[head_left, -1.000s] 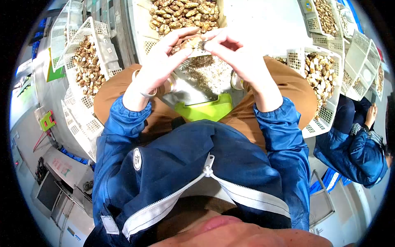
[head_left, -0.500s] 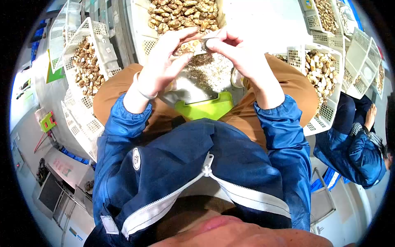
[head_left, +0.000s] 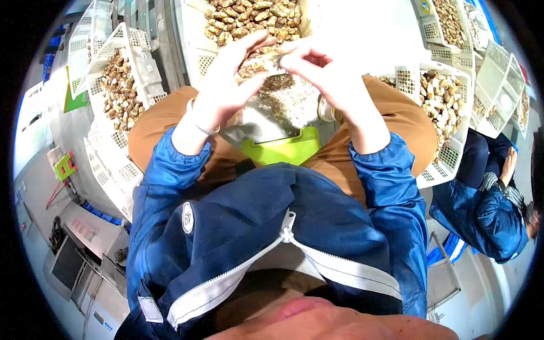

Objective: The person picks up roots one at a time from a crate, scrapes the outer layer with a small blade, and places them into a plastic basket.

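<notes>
My left hand point(head_left: 226, 79) is curled round a brown and white mushroom point(head_left: 253, 67), its thumb below and its fingers above. Close against the mushroom's right end, my right hand point(head_left: 317, 69) has its thumb and forefinger pinched together. A small dark thing shows at those fingertips, too small and glaring to name. Below both hands lies a heap of pale and brown trimmings point(head_left: 289, 105), between my knees. Beyond them stands a white crate point(head_left: 205, 61) filled with brown and white mushrooms point(head_left: 255, 20).
A bright green plastic piece point(head_left: 283, 148) sits between my thighs. White perforated crates of mushrooms stand at my left point(head_left: 139, 39) and right point(head_left: 450, 161). Other crates point(head_left: 493, 85) are farther right, near a seated person in a blue jacket point(head_left: 481, 218).
My left fingers have lifted and spread slightly over the mushroom. My right hand has shifted slightly left, still pinched at its end. The person at the right has moved their arm a little.
</notes>
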The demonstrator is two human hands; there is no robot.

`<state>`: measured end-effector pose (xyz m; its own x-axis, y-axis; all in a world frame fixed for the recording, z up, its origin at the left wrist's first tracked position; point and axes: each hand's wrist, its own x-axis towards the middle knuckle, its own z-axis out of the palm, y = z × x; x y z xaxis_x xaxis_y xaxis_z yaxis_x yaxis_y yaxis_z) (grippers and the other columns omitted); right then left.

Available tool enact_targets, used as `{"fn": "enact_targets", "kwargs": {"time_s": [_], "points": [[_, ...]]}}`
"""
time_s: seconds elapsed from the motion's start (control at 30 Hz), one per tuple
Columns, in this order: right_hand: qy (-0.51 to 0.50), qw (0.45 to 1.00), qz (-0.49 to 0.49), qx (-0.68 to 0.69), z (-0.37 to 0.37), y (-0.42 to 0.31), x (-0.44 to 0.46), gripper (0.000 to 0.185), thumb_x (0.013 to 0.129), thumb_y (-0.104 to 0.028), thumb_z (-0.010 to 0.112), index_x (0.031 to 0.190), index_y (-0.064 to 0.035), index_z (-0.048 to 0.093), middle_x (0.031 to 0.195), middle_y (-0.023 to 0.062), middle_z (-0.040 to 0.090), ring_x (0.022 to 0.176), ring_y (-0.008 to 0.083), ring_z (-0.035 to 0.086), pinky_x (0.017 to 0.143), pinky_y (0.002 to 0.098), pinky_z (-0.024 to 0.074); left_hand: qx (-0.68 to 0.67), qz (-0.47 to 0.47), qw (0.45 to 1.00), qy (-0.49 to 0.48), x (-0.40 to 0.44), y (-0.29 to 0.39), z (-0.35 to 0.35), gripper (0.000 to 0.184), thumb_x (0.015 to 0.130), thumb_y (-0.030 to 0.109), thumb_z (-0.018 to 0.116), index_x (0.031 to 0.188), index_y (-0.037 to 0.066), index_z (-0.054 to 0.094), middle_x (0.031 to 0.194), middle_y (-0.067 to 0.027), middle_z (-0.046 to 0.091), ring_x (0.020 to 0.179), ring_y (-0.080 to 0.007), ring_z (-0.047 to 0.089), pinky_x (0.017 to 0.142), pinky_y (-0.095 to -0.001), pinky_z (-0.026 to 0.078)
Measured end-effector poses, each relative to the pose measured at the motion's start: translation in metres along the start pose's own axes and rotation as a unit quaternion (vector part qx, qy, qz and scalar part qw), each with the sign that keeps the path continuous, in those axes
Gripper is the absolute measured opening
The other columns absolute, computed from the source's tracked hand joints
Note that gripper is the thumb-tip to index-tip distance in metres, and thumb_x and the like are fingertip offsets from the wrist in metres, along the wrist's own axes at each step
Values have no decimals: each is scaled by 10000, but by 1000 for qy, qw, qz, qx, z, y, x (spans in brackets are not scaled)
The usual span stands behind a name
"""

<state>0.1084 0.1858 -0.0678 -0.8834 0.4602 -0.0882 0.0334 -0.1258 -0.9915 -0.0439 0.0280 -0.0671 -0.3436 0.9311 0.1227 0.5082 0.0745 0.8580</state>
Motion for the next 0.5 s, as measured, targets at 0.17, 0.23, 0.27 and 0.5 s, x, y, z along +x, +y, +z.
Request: {"fn": "enact_targets", "kwargs": {"time_s": [0.17,0.23,0.27,0.5], "points": [[-5,990,-51,-134,5,2,-5,126,855,-141,710,868,-32,648,851,45,623,776,127,605,676,271,502,-78,-124,986,-75,-1,-4,0,504,856,58,698,1336,9,549,1308,-100,593,1218,-182,541,1048,-308,418],[-12,988,-56,-141,5,2,-3,126,858,-141,706,867,-31,647,850,46,620,771,129,603,669,274,503,-203,-164,961,-92,-1,-9,1,488,877,75,705,1334,7,548,1298,-76,592,1217,-153,521,1044,-296,410],[-16,987,-61,-145,3,4,-2,126,858,-142,705,869,-30,647,853,49,621,771,130,605,666,276,504,-215,-171,958,-87,-2,-8,0,486,881,71,697,1339,8,545,1301,-77,590,1216,-153,521,1043,-295,410],[18,961,-197,-194,6,13,1,134,858,-153,707,876,-29,662,855,57,635,753,133,609,653,284,510,-240,-208,947,-57,0,11,-4,501,903,56,658,1378,-7,510,1329,-96,581,1227,-177,523,1058,-313,402]]}}
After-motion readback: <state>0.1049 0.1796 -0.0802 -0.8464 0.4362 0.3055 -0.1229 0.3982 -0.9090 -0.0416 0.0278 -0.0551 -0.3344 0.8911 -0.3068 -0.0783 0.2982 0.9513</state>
